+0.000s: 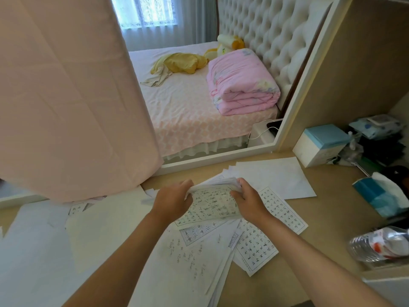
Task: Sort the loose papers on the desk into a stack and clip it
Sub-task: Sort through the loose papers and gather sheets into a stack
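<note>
- A bundle of papers (211,203) is held between both hands just above the tan surface (327,209), near its middle; the sheets bow upward and their far edges fan apart.
- The top sheet carries a printed grid filled with handwritten characters, slightly yellowed against the whiter sheets below.
- The left hand (171,201) grips the bundle's left edge, fingers curled over the far side.
- The right hand (247,199) pinches the right edge, thumb on top.
- More loose sheets (199,258) lie scattered beneath and around: gridded practice pages to the right, a page with scrawled notes nearer the person, a blank sheet (276,176) farther back.
- A tissue box (321,145) stands at the right.
</note>
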A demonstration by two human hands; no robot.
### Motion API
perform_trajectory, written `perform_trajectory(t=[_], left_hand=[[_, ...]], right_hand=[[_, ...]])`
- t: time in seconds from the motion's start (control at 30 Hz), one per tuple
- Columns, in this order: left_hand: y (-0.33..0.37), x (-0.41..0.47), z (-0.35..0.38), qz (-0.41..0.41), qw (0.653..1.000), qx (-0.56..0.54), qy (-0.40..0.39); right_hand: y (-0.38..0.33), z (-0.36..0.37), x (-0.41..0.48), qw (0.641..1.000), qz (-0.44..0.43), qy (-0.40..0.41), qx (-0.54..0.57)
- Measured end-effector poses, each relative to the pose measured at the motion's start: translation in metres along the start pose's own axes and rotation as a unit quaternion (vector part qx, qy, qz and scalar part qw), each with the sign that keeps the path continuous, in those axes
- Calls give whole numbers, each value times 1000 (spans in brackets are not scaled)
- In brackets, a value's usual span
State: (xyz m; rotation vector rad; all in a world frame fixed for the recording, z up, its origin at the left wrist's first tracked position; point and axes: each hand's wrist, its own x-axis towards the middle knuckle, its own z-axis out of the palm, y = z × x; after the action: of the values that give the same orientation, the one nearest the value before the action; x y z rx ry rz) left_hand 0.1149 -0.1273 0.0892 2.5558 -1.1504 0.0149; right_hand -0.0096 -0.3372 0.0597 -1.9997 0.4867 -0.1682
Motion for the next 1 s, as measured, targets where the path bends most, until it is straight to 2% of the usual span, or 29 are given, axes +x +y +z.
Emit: perform_trajectory(t=[0.07, 0.13, 0.2, 0.23, 0.3, 0.37, 0.4, 0.47, 0.57, 0.7, 0.8, 1.0], left_hand=[[-8, -3, -1, 0, 1000, -11, 4], [-13, -5, -6, -33, 998, -60, 7], [-17, -5, -13, -82, 985, -153, 16], [-19, -5, -16, -105, 972, -210, 15], [-20, -5, -20, -145, 934, -325, -8], [-19, -6, -19, -174, 891, -417, -41], [-19, -8, -16, -186, 875, -443, -59], [-20, -12, -3, -220, 858, -458, -76], [-23, -18, 30, -271, 871, -396, -104], [-5, -28, 69, -248, 876, -373, -177], [17, -29, 92, -269, 855, -387, -217], [86, 2, 126, -232, 851, -383, -275]], right_hand=[[0, -1, 4, 998, 6, 56, -15], [2, 0, 5, 987, 36, 151, -38], [-1, 5, 0, 967, 140, 214, 17], [-1, 8, -3, 956, 197, 202, 76], [5, 18, -6, 933, 266, 114, 212], [11, 30, -9, 920, 277, 44, 274], [10, 34, -10, 920, 271, 34, 281], [4, 41, -14, 935, 256, 59, 238], [6, 49, -23, 949, 267, 96, 136], [28, 55, -42, 943, 304, 129, 43], [47, 46, -55, 936, 318, 152, 7], [99, -15, -63, 925, 330, 183, -54]])
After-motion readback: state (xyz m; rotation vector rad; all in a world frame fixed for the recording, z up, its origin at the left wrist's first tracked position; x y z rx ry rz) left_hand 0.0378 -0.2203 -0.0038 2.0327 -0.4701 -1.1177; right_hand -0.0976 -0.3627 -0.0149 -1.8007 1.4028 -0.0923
